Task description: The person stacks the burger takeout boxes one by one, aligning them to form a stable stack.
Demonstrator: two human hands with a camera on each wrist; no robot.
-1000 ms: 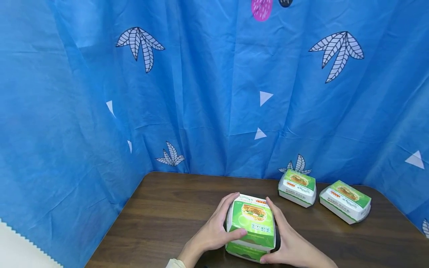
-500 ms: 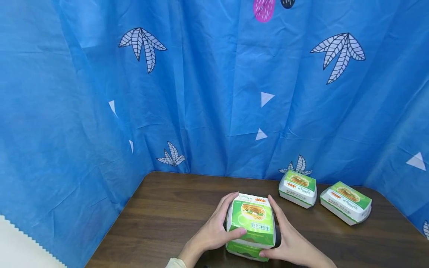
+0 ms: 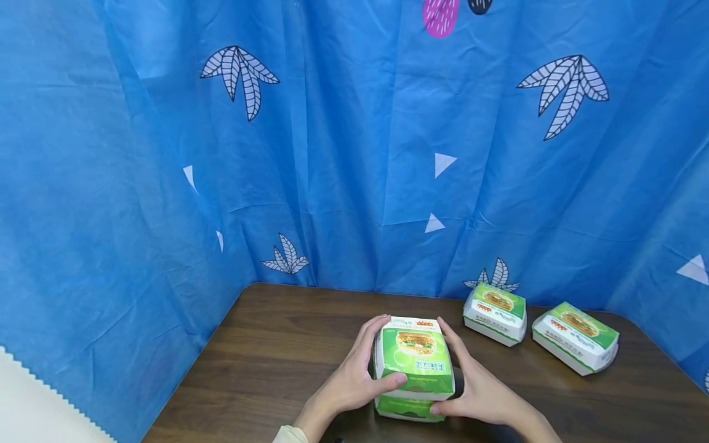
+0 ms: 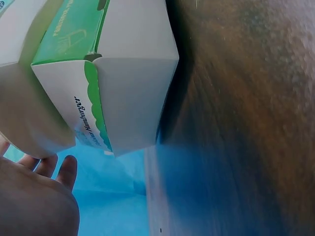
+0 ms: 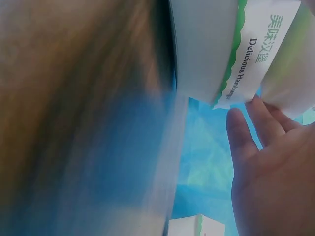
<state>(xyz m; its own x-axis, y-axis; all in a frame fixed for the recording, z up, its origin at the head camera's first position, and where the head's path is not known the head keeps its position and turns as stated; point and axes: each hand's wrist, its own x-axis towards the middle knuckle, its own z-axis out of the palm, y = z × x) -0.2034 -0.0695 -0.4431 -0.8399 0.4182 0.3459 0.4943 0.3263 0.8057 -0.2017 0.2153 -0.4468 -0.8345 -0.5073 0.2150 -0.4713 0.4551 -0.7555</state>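
Note:
Near the front of the table, two green and white cardboard burger boxes stand stacked, the upper box (image 3: 421, 360) covering most of the lower box (image 3: 407, 407). My left hand (image 3: 351, 381) grips the upper box's left side, its thumb over the front of the lid. On the opposite side my right hand (image 3: 479, 387) holds the stack, thumb at the front where the boxes meet. In the left wrist view, fingers (image 4: 67, 172) curl by the upper box (image 4: 37, 108), and the lower box (image 4: 133, 98) rests on the tabletop. The right wrist view shows "Delicious Hamburger" lettering on the lower box (image 5: 206, 54).
Two similar closed burger boxes stand at the back right, one burger box (image 3: 495, 312) by the curtain and another burger box (image 3: 576, 337) farther right. A blue patterned curtain (image 3: 354, 154) hangs behind the dark wooden table (image 3: 277, 351).
The two stacked boxes and both hands have shifted slightly away from me. Both hands keep their hold. The head view has turned slightly to the left.

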